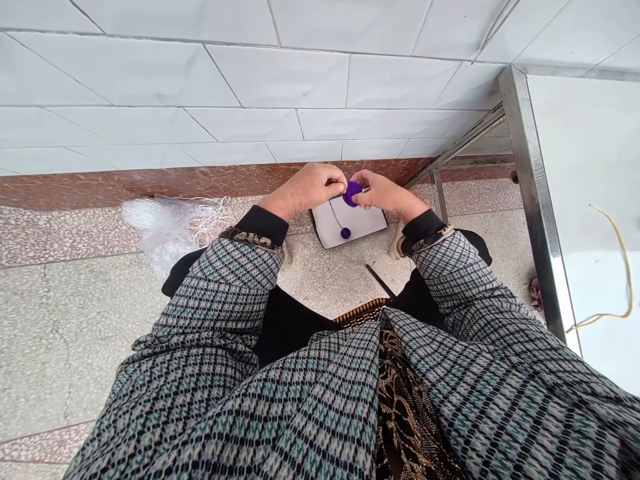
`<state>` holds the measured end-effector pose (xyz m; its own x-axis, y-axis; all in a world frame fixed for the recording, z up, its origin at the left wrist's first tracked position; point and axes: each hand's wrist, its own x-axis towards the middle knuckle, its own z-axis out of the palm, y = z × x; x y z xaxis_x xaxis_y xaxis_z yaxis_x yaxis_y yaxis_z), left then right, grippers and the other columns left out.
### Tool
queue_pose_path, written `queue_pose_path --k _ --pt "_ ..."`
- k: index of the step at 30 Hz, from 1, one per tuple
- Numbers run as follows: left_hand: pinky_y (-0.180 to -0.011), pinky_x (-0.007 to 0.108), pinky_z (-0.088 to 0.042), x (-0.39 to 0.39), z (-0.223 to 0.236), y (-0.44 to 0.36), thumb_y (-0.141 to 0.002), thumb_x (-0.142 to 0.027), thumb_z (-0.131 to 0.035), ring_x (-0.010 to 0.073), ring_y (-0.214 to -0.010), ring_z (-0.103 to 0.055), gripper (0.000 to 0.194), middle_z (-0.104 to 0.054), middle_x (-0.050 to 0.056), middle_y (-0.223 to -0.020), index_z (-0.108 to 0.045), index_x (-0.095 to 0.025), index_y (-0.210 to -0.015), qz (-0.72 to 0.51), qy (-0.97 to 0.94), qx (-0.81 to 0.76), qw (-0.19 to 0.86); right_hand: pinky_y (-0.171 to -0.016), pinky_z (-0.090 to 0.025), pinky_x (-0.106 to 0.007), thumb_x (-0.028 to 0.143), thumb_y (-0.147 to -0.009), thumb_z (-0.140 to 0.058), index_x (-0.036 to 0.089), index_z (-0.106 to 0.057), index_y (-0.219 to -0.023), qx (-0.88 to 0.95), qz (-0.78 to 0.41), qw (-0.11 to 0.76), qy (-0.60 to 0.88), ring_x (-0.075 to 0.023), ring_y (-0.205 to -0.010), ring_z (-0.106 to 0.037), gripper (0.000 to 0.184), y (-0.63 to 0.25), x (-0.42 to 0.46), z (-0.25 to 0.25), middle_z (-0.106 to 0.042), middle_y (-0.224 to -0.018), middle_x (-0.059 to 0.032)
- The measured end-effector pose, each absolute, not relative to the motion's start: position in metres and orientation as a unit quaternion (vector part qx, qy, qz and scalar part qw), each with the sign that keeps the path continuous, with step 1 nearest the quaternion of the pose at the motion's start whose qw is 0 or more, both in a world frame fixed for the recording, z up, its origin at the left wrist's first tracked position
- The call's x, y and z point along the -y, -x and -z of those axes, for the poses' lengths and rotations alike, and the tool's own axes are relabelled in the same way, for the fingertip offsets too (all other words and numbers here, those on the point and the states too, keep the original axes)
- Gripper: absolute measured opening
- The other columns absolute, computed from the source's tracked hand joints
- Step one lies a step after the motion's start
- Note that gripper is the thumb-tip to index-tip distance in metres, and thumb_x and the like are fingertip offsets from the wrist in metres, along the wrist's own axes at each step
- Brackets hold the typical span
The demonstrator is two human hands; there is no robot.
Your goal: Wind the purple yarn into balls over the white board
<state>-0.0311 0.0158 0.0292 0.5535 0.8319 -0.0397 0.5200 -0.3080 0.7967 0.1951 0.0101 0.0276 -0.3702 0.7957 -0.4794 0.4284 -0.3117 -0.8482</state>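
My right hand is closed around a purple bundle of yarn, fingers and thumb at its right side. Close against the bundle's left edge, my left hand is pinched shut, seemingly on a thin strand of yarn. That strand runs down from the left fingertips to a small purple yarn ball. The small ball shows against a white, dark-edged tray or box lid beneath my hands. What lies between my left fingertips is partly hidden.
A clear plastic bag with white cords lies on the floor to the left. At the right stands a metal-framed table bearing a yellow wire. A dark stick is between my legs; a tiled wall rises ahead.
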Motion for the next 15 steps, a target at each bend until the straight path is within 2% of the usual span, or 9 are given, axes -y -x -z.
queue_pose_path --k 2,4,8,11,13,15 --pt "-0.083 0.032 -0.052 -0.02 -0.024 0.035 -0.091 -0.025 -0.064 0.0201 -0.083 -0.068 0.021 -0.08 0.007 -0.09 -0.083 -0.015 -0.091 -0.212 -0.772 -0.453 0.391 -0.059 -0.054 -0.022 -0.004 -0.076 -0.078 0.019 -0.064 -0.104 0.57 -0.646 0.137 0.488 -0.0117 -0.069 -0.062 0.039 -0.196 -0.008 -0.031 -0.07 -0.095 -0.0002" --pt "-0.081 0.032 -0.051 -0.024 -0.016 0.037 -0.092 -0.026 -0.064 0.02 -0.081 -0.066 0.021 -0.077 0.005 -0.085 -0.082 -0.015 -0.09 -0.219 -0.758 -0.476 0.388 -0.061 -0.055 -0.022 0.002 -0.076 -0.079 0.019 -0.064 -0.104 0.56 -0.689 0.159 0.432 -0.0109 -0.07 -0.062 0.036 -0.198 -0.007 -0.033 -0.07 -0.097 0.0004" --pt "-0.082 0.032 -0.049 -0.024 -0.008 0.033 -0.097 -0.032 -0.065 0.0201 -0.08 -0.065 0.024 -0.074 0.003 -0.08 -0.083 -0.017 -0.095 -0.21 -0.743 -0.479 0.417 -0.068 -0.056 -0.022 0.019 -0.083 -0.087 0.021 -0.058 -0.113 0.503 -0.73 0.29 0.361 -0.0106 -0.073 -0.062 0.041 -0.202 -0.01 -0.031 -0.068 -0.097 0.0012" --pt "-0.083 0.031 -0.048 -0.018 -0.01 0.024 -0.096 -0.032 -0.064 0.0186 -0.081 -0.065 0.024 -0.075 0.002 -0.082 -0.083 -0.018 -0.095 -0.173 -0.775 -0.417 0.442 -0.071 -0.056 -0.023 0.032 -0.089 -0.09 0.024 -0.052 -0.115 0.473 -0.697 0.373 0.389 -0.0108 -0.075 -0.062 0.047 -0.203 -0.015 -0.028 -0.064 -0.099 0.0019" --pt "-0.081 0.03 -0.047 -0.014 -0.014 0.018 -0.094 -0.03 -0.063 0.0166 -0.075 -0.063 0.023 -0.074 0.002 -0.079 -0.083 -0.019 -0.091 -0.131 -0.8 -0.369 0.454 -0.071 -0.055 -0.023 0.032 -0.09 -0.09 0.025 -0.049 -0.112 0.475 -0.665 0.38 0.433 -0.011 -0.076 -0.062 0.048 -0.203 -0.019 -0.022 -0.062 -0.098 0.0022" --pt "-0.078 0.029 -0.046 -0.011 -0.019 0.016 -0.092 -0.03 -0.062 0.0153 -0.07 -0.06 0.024 -0.073 0.001 -0.077 -0.083 -0.019 -0.088 -0.095 -0.815 -0.335 0.463 -0.068 -0.054 -0.022 0.025 -0.089 -0.088 0.025 -0.047 -0.11 0.486 -0.634 0.356 0.484 -0.0111 -0.075 -0.06 0.046 -0.203 -0.021 -0.016 -0.061 -0.098 0.0023"
